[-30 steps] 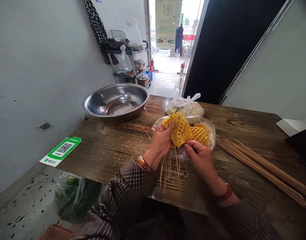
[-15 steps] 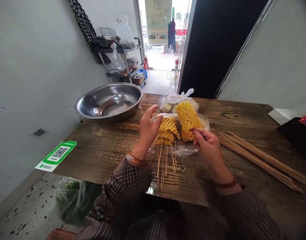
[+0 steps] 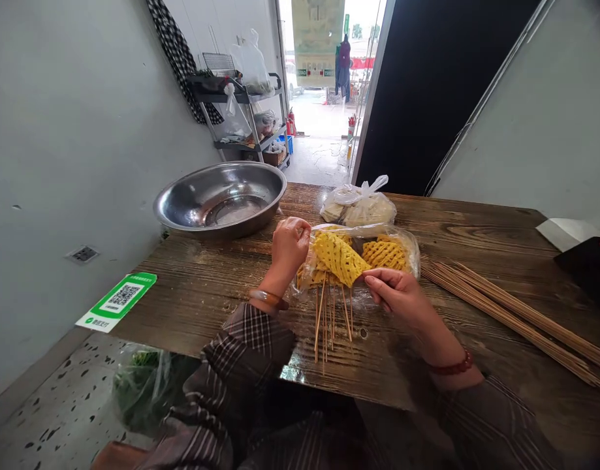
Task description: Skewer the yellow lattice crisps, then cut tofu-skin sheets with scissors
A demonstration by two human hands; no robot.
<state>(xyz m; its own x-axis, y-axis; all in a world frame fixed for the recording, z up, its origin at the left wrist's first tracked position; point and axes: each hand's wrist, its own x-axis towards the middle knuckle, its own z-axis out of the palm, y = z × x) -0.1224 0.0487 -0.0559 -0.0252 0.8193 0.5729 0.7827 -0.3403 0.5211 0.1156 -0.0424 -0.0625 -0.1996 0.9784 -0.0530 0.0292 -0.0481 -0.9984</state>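
Note:
A yellow lattice-cut tofu sheet (image 3: 343, 258) slants between my two hands, above a clear plastic bag (image 3: 413, 251). My right hand (image 3: 402, 297) pinches its lower right corner between thumb and fingertips. At its upper left end, my left hand (image 3: 288, 247) is closed, its fingertips partly hidden against the edge. More lattice-cut tofu (image 3: 385, 253) lies in the bag on the right. Under the held sheet, another yellow pile shows only at its edges. Several bamboo skewers (image 3: 333, 326) stick out of that pile toward me, their far ends covered.
A large steel basin (image 3: 221, 199) stands at the table's back left. Behind the tofu sits a knotted plastic bag (image 3: 361, 203) with pale pieces. A bundle of long skewers (image 3: 515, 316) lies at the right. A green QR card (image 3: 118, 300) rests at the left edge.
The tofu sheet has moved left and down from the right side of the bag, with my right hand on its corner. My open left hand has closed at its other end.

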